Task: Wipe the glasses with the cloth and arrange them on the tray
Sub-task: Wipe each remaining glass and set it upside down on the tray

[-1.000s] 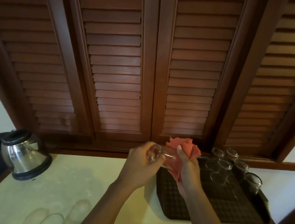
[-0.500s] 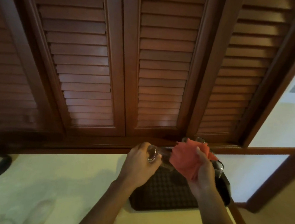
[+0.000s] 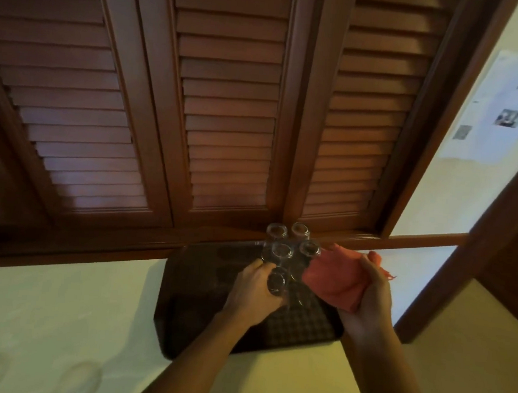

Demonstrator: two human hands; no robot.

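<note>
Left hand [image 3: 251, 292] grips glass [image 3: 276, 282], upright, just above tray [image 3: 200, 300] — nearer, in front of four set glasses [image 3: 291, 240]. Right hand [image 3: 367, 301] clutches cloth [image 3: 335, 276], aside.

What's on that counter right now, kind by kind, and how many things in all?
Glasses standing on the tray: 4
Glass held by the left hand: 1
Tray: 1
Cloth, held by the right hand: 1
Blurred shapes near the front-left corner: unclear, not counted
Total: 7
</note>
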